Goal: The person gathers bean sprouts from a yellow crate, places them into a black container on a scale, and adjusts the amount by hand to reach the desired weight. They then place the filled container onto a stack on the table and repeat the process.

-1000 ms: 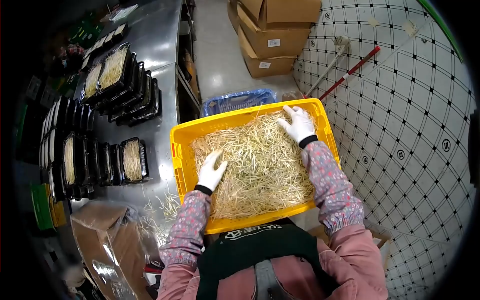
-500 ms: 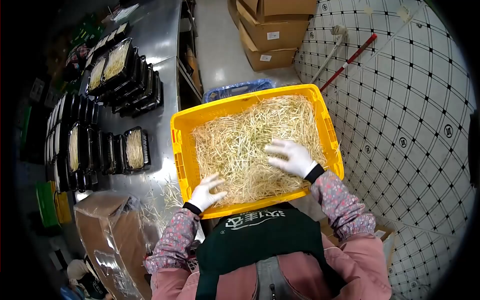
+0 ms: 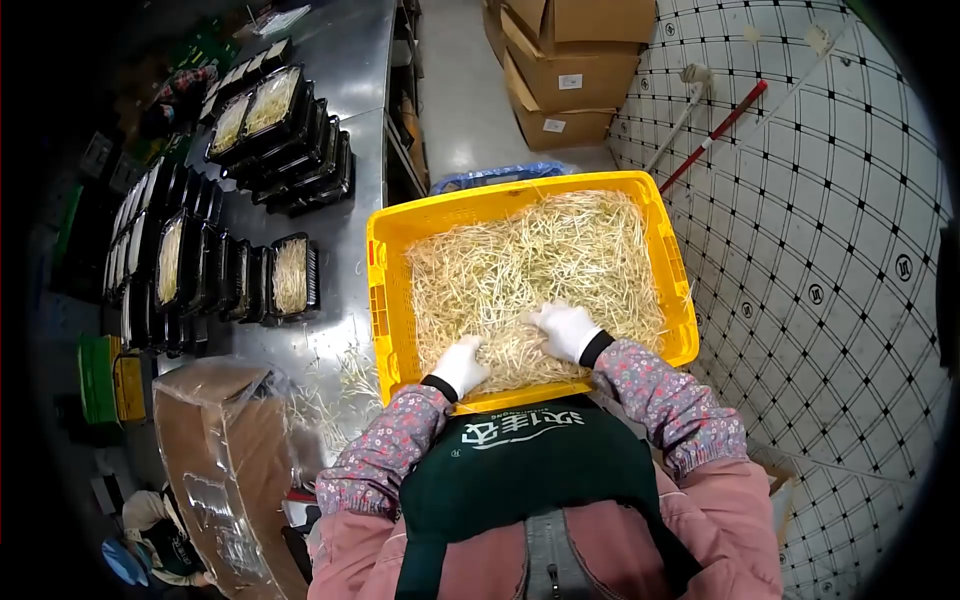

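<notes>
A yellow crate [image 3: 391,345] full of pale bean sprouts [image 3: 540,250] is in front of my body. Both hands wear white gloves and touch the sprouts near the crate's close edge. My left hand [image 3: 461,368] is at the lower left, its fingers curled into the sprouts. To its right, my right hand [image 3: 565,331] has its fingers bent down into the sprouts. The fingertips of both hands are partly hidden, and what they grip cannot be made out.
Black trays of sprouts [image 3: 292,276] stand in stacks on the metal table [image 3: 350,190] at left. A plastic-wrapped brown box [image 3: 215,450] is lower left, cardboard boxes [image 3: 575,75] behind the crate. Another person [image 3: 165,535] is at the lower left.
My right hand has moved from the far right of the crate down toward the near edge. My left hand has shifted nearer to it, and the fingers of both have curled in.
</notes>
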Motion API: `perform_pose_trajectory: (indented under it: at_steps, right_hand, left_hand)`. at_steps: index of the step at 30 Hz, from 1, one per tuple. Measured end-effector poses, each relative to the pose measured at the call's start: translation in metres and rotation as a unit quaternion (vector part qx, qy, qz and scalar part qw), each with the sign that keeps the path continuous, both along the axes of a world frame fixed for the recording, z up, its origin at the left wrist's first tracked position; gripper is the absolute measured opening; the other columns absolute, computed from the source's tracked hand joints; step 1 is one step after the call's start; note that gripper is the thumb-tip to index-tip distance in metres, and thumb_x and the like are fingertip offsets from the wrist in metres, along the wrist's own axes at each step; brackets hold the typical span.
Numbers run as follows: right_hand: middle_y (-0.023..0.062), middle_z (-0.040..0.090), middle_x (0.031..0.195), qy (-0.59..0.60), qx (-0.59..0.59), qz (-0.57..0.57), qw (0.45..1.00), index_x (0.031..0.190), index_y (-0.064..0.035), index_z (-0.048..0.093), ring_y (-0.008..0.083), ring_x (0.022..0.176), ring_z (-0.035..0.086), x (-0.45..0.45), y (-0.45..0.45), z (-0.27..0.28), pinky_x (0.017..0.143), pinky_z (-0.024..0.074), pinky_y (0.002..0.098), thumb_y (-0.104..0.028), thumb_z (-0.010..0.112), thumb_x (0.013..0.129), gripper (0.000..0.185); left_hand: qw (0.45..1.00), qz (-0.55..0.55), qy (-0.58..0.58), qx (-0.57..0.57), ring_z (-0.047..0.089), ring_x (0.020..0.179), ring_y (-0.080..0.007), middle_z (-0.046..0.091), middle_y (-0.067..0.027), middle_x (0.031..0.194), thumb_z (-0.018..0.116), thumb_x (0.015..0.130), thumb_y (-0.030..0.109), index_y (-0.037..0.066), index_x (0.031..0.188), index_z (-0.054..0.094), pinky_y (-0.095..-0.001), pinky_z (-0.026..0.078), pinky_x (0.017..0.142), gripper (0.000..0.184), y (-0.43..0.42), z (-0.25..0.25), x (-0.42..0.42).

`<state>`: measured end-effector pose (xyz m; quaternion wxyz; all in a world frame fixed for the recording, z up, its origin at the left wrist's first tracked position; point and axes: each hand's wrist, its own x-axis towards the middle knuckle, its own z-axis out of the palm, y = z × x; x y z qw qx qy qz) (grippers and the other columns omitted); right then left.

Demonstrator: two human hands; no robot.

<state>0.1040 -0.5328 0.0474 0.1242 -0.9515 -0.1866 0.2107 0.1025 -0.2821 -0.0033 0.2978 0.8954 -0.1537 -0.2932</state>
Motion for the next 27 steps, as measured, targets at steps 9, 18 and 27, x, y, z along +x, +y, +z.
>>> perform_pose_trajectory:
  at_steps: [9,18,27]
  right_hand:
    - [0.0178,0.031,0.152,-0.022,-0.161,-0.017,0.986,0.154,-0.0251,0.02,0.043,0.131,0.042,-0.005,-0.006,0.025,0.095,0.0459,0.059,-0.046,0.087,0.062,0.116]
    - [0.0105,0.067,0.112,-0.024,0.216,-0.158,0.963,0.119,-0.0182,0.067,0.029,0.102,0.065,0.036,-0.027,0.063,0.09,0.0511,0.0362,-0.023,0.069,0.075,0.044]
    - [0.0189,0.024,0.158,0.036,0.064,-0.062,0.995,0.151,-0.0211,0.032,0.0397,0.144,0.025,0.04,-0.017,0.026,0.115,0.0292,0.0461,-0.04,0.076,0.077,0.088]
  left_hand:
    - [0.986,0.022,-0.133,0.097,0.051,0.125,-0.0346,0.046,-0.0206,0.141,0.079,0.072,0.031,0.006,0.141,0.045,-0.0403,0.045,0.1,0.08,0.04,-0.009,-0.017]
    - [0.863,0.319,0.029,-0.39,0.067,0.09,-0.0224,0.069,-0.0146,0.104,0.072,0.081,0.007,-0.001,0.115,0.057,-0.0329,0.052,0.081,0.038,0.017,-0.019,-0.013]
    - [0.979,0.148,0.106,-0.091,0.061,0.111,-0.03,0.058,-0.0227,0.13,0.082,0.076,0.034,0.004,0.145,0.04,-0.0334,0.055,0.081,0.087,0.029,0.028,-0.025]
